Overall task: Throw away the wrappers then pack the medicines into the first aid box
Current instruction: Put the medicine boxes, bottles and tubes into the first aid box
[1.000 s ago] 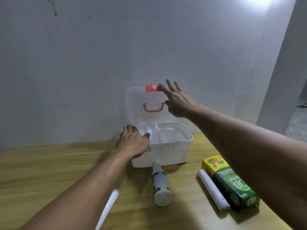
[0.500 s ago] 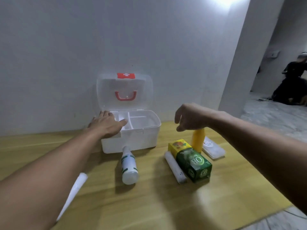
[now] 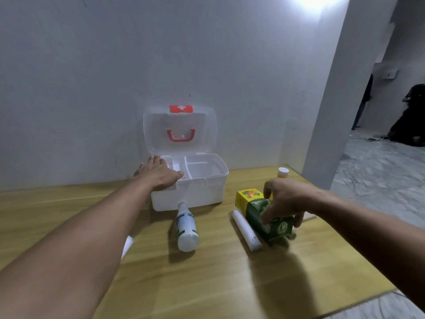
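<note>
Right hand (image 3: 286, 201) grips the glossy green carton (image 3: 269, 218); left hand (image 3: 158, 173) lies flat on the plastic box (image 3: 207, 192).

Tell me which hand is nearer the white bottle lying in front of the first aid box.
Left. The left hand rests on the box's front rim just above the white bottle; the right hand is off to its right, gripping the green carton.

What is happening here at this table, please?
A person is packing medicines into a white first aid box, whose lid stands open against the wall. The left hand rests flat on the box's front left rim. The right hand closes around a green and yellow medicine carton on the wooden table. A white spray bottle and a white roll lie beside it, not yet packed.
</note>
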`<state>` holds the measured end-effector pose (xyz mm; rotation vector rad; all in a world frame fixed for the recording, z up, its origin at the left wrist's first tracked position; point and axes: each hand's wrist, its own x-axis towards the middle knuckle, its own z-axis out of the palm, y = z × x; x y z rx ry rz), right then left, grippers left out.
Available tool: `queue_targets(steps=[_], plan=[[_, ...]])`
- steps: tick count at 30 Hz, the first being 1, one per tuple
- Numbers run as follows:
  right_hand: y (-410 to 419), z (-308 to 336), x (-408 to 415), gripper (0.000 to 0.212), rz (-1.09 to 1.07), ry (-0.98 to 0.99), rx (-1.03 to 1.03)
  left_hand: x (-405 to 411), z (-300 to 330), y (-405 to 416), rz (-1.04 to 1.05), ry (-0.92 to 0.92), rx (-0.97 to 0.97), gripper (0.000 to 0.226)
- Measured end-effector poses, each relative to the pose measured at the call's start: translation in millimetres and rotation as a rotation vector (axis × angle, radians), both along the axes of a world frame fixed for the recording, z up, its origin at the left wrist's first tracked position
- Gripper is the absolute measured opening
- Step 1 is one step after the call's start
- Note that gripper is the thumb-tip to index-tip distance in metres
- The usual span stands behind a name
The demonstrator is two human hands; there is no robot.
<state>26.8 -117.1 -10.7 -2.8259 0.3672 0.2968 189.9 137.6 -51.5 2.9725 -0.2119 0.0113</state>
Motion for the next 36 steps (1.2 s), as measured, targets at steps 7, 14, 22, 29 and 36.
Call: queue_targets(steps=[7,14,22,29,36], plan=[[11,46,33,0.041,-0.006,-0.217,-0.068,3,0,0,-0.002,-0.002,-0.004,0.086],[50,87,82,0.025,0.114,-0.527,-0.415,2,1,-2,0.0,-0.003,-0.005,0.082],[91,39,147,0.033,0.389,-0.242,-0.373,-1,0,-2,-0.003,-0.002,-0.024,0.078],[99,-6,173,0.033,0.427,-0.226,-0.198,-2,1,-1,-0.015,-0.008,-0.026,0.08],[91,-15,177,0.034,0.382,-0.312,-0.028,2,-1,0,-0.024,-0.007,-0.008,0.081]])
